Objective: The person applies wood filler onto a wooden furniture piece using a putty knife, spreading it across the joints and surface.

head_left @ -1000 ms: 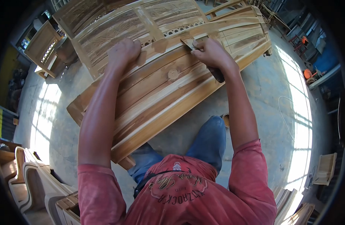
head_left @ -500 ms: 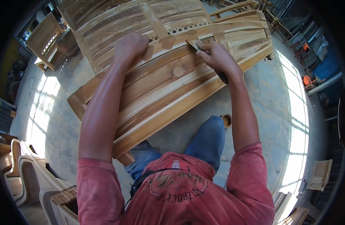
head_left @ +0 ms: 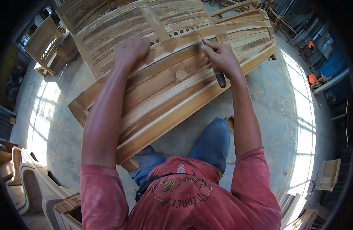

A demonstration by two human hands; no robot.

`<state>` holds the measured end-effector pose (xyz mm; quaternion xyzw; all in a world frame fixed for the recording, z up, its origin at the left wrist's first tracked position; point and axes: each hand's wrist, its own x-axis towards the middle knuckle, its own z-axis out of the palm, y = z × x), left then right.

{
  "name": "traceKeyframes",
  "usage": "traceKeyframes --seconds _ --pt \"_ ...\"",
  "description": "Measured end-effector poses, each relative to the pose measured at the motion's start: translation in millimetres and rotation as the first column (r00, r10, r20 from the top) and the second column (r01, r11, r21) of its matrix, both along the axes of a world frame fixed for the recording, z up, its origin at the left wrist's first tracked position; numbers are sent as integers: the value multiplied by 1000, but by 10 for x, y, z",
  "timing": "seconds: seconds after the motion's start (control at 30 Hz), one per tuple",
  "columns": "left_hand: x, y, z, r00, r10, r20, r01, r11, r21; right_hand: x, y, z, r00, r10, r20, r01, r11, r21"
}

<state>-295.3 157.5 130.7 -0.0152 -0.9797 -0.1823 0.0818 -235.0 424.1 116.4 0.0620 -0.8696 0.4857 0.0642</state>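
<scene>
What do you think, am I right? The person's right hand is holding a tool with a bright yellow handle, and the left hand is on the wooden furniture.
Not quite: the head view shows that the tool has a dark handle, not a bright yellow one. The right hand is holding it, and the left hand is on the wooden furniture.

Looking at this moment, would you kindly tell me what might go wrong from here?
The scraper in the right hand might gouge the wooden rail if its blade digs in. A slip along that rail could reach the left hand. The container near the right leg may get knocked if that leg shifts.
</scene>
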Motion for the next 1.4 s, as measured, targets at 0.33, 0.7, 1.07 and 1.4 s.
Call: traceKeyframes --seconds 0.33,0.7,1.07,1.4 --pt "27 -19 11 1000 -2 18 2 1000 3 -273 82 -290 934 294 202 -57 682 -729" --pt "52 3 -14 998 -36 -49 36 999 17 86 129 -19 970 46 238 57 911 -409" --pt "-10 -22 -20 999 -41 15 41 999 6 -292 -169 -53 971 -187 -146 218 948 232" --pt "75 -20 39 995 -86 59 86 996 4 66 -716 45 990 -129 54 104 938 332"
